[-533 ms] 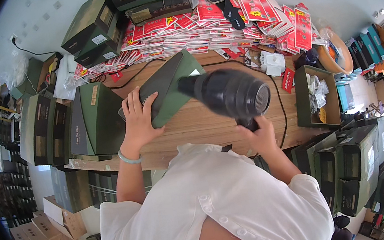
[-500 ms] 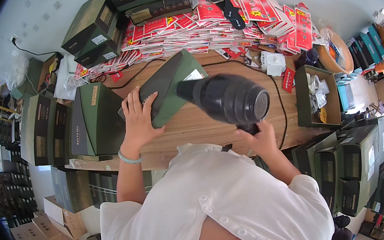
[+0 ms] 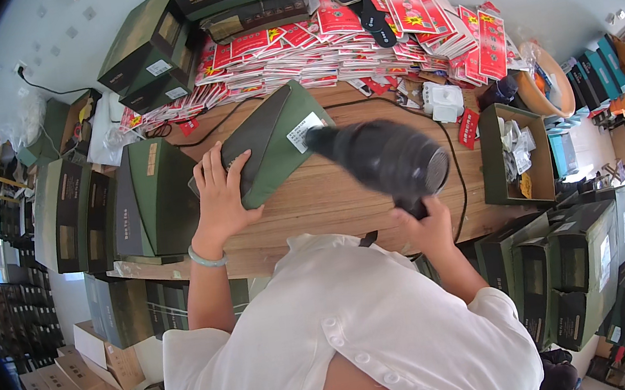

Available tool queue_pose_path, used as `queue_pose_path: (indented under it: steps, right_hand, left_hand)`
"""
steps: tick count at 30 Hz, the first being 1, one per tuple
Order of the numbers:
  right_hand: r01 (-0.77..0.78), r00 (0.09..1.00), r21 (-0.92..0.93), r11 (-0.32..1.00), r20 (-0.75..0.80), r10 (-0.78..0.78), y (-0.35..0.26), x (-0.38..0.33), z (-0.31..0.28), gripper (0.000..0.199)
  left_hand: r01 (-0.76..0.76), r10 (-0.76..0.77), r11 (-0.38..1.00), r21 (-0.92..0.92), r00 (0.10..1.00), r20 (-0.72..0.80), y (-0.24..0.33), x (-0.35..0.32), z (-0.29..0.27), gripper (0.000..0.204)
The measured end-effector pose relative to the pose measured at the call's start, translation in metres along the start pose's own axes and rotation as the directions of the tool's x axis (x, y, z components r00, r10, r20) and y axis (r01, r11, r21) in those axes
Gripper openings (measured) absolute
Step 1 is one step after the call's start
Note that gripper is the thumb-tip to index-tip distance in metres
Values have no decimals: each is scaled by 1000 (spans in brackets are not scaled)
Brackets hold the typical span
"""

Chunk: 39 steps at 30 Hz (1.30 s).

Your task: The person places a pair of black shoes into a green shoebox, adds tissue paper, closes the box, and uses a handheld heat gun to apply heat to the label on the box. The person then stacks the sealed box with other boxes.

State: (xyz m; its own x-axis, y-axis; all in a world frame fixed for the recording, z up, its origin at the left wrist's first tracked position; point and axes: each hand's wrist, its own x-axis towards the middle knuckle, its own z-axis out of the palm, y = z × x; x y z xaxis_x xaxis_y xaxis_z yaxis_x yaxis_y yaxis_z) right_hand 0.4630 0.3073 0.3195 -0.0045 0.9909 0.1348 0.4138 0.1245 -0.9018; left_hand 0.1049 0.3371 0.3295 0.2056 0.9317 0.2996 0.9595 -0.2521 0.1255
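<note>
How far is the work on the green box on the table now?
Done: dark green boxes stand stacked at the table's left edge. In hand: the left hand presses the green box flat while the right hand aims a black heat gun at it. Left: the pictures do not show how many boxes remain.

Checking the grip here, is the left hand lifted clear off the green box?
No, the left hand lies flat on the green box, fingers spread across its top.

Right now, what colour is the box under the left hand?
Dark green box, seen in the head view.
</note>
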Motion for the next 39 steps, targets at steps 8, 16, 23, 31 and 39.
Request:
queue_pose_path:
  steps: [8,16,23,31,39]
  right_hand:
    - [23,986,21,1000,164,-26,8,-7,1,56]
    - [-217,975,205,954,1,222,20,15,7,55]
    - [-270,963,214,939,62,263,-4,20,6,55]
    - [-217,973,284,934,142,183,3,7,3,49]
    - [-384,899,386,839,-51,435,68,69,-22,24]
  left_hand:
    - [5,-5,1000,-5,1000,-1,0,-1,0,98]
    - [1,-1,1000,-12,1000,9,2,1,-2,99]
    - [-15,15,1000,2,1000,-1,4,-4,-1,100]
    - [-4,4,1000,-6,1000,6,6,-2,-2,98]
    - [-41,43,998,-37,997,58,1,-14,-16,97]
